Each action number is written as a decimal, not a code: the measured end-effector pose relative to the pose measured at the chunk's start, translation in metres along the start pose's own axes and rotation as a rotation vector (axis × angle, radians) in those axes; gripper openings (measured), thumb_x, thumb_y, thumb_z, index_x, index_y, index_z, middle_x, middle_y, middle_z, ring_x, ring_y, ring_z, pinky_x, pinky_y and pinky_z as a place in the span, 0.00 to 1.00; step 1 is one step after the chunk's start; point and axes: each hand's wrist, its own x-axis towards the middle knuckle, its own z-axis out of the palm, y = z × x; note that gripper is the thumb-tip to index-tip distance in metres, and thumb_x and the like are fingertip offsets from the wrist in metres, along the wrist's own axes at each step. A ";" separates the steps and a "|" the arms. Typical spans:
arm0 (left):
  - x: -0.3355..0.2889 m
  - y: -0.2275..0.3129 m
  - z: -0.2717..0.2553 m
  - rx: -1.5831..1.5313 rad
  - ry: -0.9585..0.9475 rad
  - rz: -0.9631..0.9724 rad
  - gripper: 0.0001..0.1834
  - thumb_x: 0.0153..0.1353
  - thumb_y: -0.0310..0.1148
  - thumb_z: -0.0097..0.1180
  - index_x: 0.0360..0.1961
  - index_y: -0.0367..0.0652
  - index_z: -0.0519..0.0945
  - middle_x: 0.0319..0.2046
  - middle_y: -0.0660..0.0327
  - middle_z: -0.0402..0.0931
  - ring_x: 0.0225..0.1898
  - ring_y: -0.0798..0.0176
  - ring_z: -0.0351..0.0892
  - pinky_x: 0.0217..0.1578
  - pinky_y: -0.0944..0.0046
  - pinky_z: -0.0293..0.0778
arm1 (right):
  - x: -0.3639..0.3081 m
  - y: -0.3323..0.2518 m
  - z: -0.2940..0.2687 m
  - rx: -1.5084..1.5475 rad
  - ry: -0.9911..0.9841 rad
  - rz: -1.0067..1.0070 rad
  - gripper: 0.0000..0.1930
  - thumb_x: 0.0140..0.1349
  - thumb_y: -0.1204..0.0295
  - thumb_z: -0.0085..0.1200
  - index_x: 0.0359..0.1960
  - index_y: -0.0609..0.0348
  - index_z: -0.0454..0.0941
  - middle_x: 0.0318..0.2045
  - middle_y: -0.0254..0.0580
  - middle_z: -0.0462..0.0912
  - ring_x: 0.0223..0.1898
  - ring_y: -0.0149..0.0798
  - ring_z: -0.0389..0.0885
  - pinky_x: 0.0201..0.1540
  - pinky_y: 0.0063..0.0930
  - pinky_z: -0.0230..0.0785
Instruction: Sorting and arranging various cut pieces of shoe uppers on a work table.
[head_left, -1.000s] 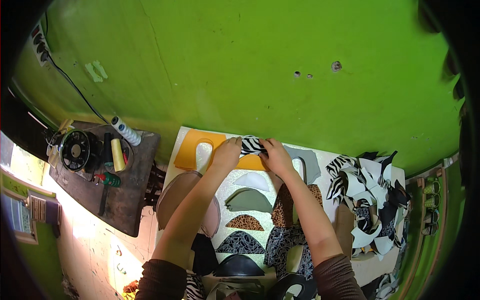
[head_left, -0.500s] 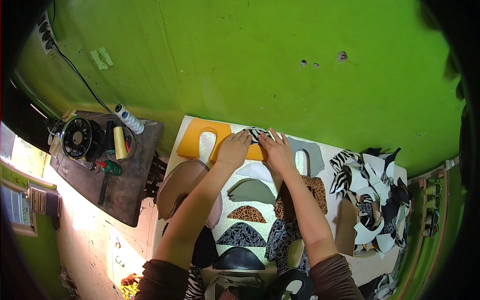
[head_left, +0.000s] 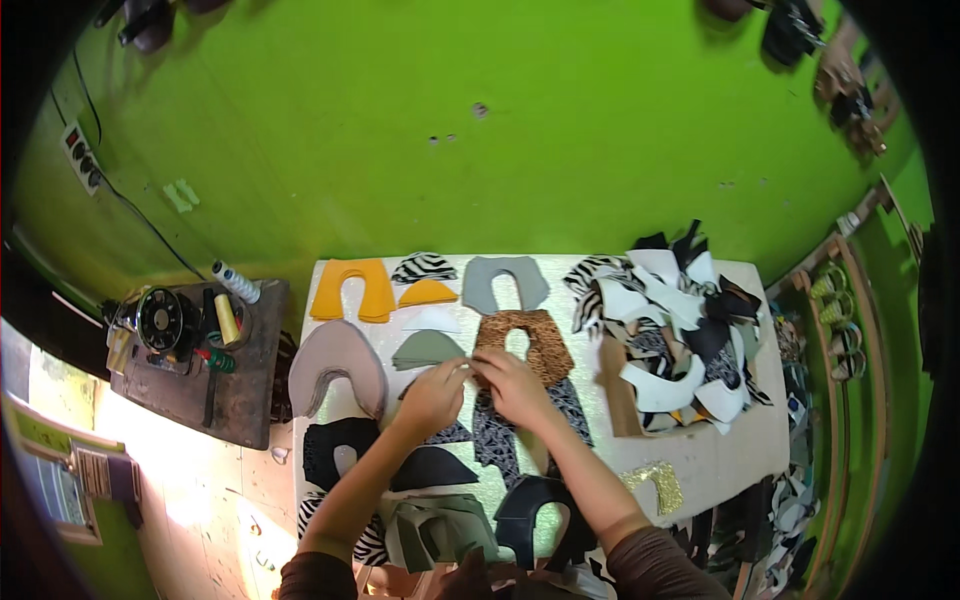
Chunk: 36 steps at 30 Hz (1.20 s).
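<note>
Your 2 forearms come in from the lower edge, in brown sleeves, and slant toward each other until the hands almost meet over the middle of the table (head_left: 740, 460). Your left hand (head_left: 434, 397) is palm down with the fingers bent, thumb and fingertips drawn close together and pointing right. Your right hand (head_left: 513, 385) mirrors it, its fingertips just beside the left's. The gap at the fingertips is small; whether either hand pinches something thin there, I can't make out.

Nearest to your fingers are 2 things: the olive half-moon stack (head_left: 425, 348), just beyond your left hand, and the leopard-print U-shaped piece (head_left: 552, 350), lying flat at your right fingertips. A black-and-grey patterned U-shaped piece (head_left: 572, 408) lies partly under your right hand and forearm.

Any lettering on the green bottle (head_left: 219, 361) at the side table (head_left: 245, 400) is too small to read.

The cut pieces look like sheet material, with curved edges: a yellow U-shaped stack (head_left: 326, 292), a zebra-striped half-moon (head_left: 425, 267), a smooth grey U-shaped piece (head_left: 481, 290), a thick mauve U-shaped stack (head_left: 310, 368) with layered edges and a glittery gold arch (head_left: 672, 490). To the right, white, black and striped scraps (head_left: 665, 385) heap over a brown cardboard box (head_left: 612, 390).
</note>
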 end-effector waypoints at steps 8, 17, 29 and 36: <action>0.028 0.133 0.069 -0.216 0.149 -0.070 0.08 0.53 0.21 0.47 0.36 0.35 0.71 0.41 0.48 0.71 0.43 0.46 0.71 0.45 0.58 0.68 | -0.107 -0.008 -0.079 0.211 0.201 0.230 0.17 0.51 0.82 0.41 0.45 0.63 0.71 0.40 0.50 0.74 0.45 0.51 0.72 0.47 0.38 0.65; 0.065 0.231 0.141 -0.091 0.191 -0.037 0.11 0.52 0.24 0.48 0.39 0.36 0.72 0.41 0.51 0.71 0.45 0.48 0.70 0.47 0.55 0.65 | -0.178 0.059 -0.176 0.007 0.155 0.086 0.16 0.50 0.81 0.44 0.43 0.64 0.71 0.39 0.49 0.74 0.45 0.50 0.70 0.48 0.40 0.63; 0.091 0.274 0.182 0.221 0.139 0.043 0.18 0.48 0.28 0.55 0.43 0.42 0.74 0.44 0.54 0.71 0.47 0.51 0.70 0.47 0.58 0.66 | -0.190 0.118 -0.238 -0.360 -0.233 0.032 0.25 0.47 0.66 0.56 0.50 0.56 0.70 0.44 0.45 0.74 0.54 0.46 0.66 0.63 0.51 0.46; 0.101 0.304 0.159 0.388 0.263 0.081 0.15 0.47 0.27 0.56 0.39 0.45 0.77 0.35 0.59 0.76 0.37 0.56 0.76 0.37 0.62 0.70 | -0.182 0.096 -0.291 0.050 -0.317 0.027 0.22 0.49 0.61 0.51 0.44 0.60 0.74 0.42 0.49 0.77 0.47 0.45 0.73 0.62 0.45 0.50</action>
